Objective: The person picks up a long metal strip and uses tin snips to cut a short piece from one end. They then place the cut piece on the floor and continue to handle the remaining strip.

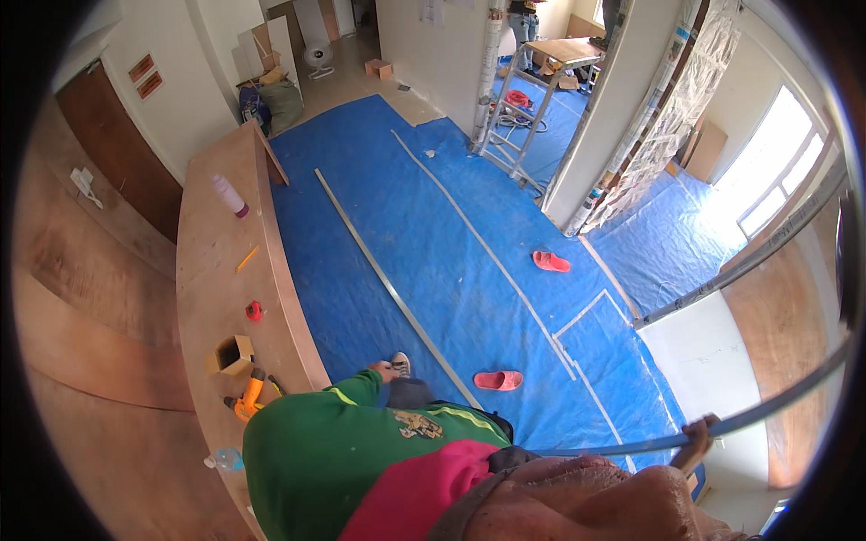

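Right hand closed around long curved metal rail, which we hold aloft; left hand unseen. Next, we judge: align rail carefully.

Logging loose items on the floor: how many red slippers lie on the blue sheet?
2. One red slipper lies near the long metal strip, close below the person; the other lies farther off near the white wall corner. Others may be hidden.

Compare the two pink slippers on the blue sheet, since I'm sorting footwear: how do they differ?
The near slipper lies close to the long metal strip on the blue sheet; the far slipper lies farther off, past the white tape line. The near one looks larger in the picture and points left; the far one angles down to the right. Both are pink and flat on the sheet.
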The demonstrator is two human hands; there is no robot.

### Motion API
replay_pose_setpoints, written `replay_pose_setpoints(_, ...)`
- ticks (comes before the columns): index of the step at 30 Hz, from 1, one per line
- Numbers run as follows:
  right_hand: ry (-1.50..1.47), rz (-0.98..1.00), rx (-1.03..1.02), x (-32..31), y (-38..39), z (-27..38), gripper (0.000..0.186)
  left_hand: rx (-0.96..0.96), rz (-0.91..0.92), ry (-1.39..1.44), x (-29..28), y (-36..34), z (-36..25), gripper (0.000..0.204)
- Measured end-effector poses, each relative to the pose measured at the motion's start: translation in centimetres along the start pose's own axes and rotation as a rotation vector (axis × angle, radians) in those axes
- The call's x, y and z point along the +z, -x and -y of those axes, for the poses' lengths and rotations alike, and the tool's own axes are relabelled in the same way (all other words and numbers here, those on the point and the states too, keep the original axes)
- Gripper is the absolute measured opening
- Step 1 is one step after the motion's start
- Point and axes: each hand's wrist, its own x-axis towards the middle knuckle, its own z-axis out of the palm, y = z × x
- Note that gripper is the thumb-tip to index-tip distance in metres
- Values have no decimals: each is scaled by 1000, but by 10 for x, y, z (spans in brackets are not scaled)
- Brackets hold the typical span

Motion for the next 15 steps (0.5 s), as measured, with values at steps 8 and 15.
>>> replay_pose_setpoints(8,-105,-477,143,-231,-22,-32,31,676,401,-731,97,19,-41,45)
replay_pose_setpoints(15,189,-677,39,-229,-15,-31,33,277,154,-423,73,32,-50,51)
